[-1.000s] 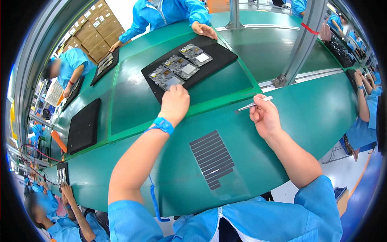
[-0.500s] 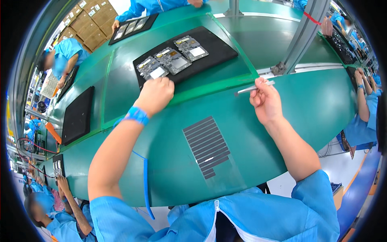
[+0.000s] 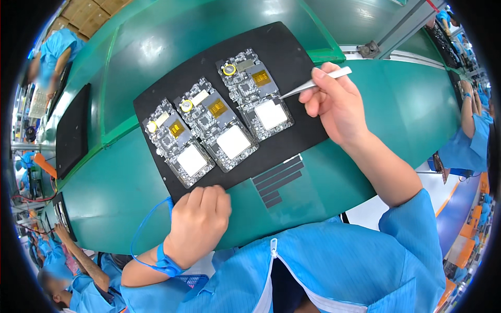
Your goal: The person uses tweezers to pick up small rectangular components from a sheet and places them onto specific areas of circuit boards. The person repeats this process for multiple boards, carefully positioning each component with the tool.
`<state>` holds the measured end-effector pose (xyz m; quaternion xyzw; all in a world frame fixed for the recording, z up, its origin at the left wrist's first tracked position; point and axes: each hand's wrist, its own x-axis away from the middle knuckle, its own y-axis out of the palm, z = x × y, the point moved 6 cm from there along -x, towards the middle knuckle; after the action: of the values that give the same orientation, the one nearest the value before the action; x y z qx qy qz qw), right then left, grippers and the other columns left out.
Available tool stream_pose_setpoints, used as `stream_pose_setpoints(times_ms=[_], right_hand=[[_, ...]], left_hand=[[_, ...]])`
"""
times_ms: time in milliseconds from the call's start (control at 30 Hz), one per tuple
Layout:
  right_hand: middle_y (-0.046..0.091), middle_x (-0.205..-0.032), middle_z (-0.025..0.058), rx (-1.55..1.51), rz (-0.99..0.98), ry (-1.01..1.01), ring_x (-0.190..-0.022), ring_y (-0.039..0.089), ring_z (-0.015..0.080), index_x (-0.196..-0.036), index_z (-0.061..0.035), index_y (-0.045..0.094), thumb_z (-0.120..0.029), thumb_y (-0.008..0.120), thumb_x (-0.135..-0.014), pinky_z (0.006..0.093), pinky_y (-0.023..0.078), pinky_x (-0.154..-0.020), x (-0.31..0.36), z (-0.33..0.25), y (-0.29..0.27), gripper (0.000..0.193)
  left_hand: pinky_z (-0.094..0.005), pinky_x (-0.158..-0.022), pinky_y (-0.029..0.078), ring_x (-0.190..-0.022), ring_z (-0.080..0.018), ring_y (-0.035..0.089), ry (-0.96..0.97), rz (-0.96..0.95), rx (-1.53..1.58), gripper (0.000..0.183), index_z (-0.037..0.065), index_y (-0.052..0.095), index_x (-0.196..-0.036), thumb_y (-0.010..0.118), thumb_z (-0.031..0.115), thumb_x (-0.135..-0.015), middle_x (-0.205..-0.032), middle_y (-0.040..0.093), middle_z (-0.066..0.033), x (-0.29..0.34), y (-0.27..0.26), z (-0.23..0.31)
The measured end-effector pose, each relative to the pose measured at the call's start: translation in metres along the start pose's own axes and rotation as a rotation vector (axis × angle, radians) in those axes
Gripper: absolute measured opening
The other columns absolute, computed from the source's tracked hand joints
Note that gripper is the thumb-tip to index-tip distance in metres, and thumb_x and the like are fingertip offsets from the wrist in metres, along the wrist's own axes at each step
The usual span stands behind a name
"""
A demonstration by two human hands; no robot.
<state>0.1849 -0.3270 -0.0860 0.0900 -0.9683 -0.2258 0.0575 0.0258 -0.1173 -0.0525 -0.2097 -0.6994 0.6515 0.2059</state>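
Observation:
A black tray [image 3: 282, 44] lies close to me, tilted on the green table, with three circuit boards on it: a left board [image 3: 172, 138], a middle board [image 3: 206, 122] and a right board [image 3: 242, 86]. Each bears a white square, a yellow-ringed round cell and an amber patch. My left hand [image 3: 201, 221] is closed at the tray's near edge, gripping it, with the fingertips hidden. Metal tweezers [image 3: 313, 83] are pinched in my right hand [image 3: 339, 107], their tip at the right board, just above its white square. A clear sheet with dark strips [image 3: 279, 180] lies partly beneath the tray's near edge.
A blue coiled cord [image 3: 141, 224] runs from my left wristband. Another black tray [image 3: 73, 130] lies at the left. A metal post [image 3: 402, 26] rises at the far right. Co-workers in blue sit on both sides.
The tray with its boards has come toward me, over part of the strip sheet, along with my left hand. My right hand has brought the tweezers to the right board.

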Motion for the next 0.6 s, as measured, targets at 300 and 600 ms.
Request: stream_pose_setpoints(times_ms=[300, 600], right_hand=[[0.061, -0.070, 0.0127, 0.178, -0.034, -0.048, -0.049, 0.058, 0.0126, -0.098, -0.0056, 0.037, -0.017, 0.055, -0.093, 0.0226, 0.047, -0.046, -0.019, 0.024, 0.018, 0.022], [0.061, -0.070, 0.0134, 0.243, -0.038, -0.085, -0.052, 0.060, 0.0129, -0.097, -0.0030, 0.034, -0.013, 0.053, -0.094, 0.0215, 0.050, -0.047, -0.017, 0.029, 0.018, 0.021]], left_hand=[[-0.0337, -0.077, 0.049, -0.095, -0.0288, 0.056, 0.001, 0.409, 0.100, 0.046, -0.009, 0.060, -0.107, 0.070, 0.021, -0.074, -0.107, 0.058, -0.0214, -0.088, 0.015, 0.012], [-0.0340, -0.078, 0.049, -0.096, -0.0305, 0.056, 0.033, 0.403, 0.136, 0.049, -0.009, 0.059, -0.109, 0.070, 0.019, -0.071, -0.109, 0.057, -0.0223, -0.087, 0.022, 0.008]])
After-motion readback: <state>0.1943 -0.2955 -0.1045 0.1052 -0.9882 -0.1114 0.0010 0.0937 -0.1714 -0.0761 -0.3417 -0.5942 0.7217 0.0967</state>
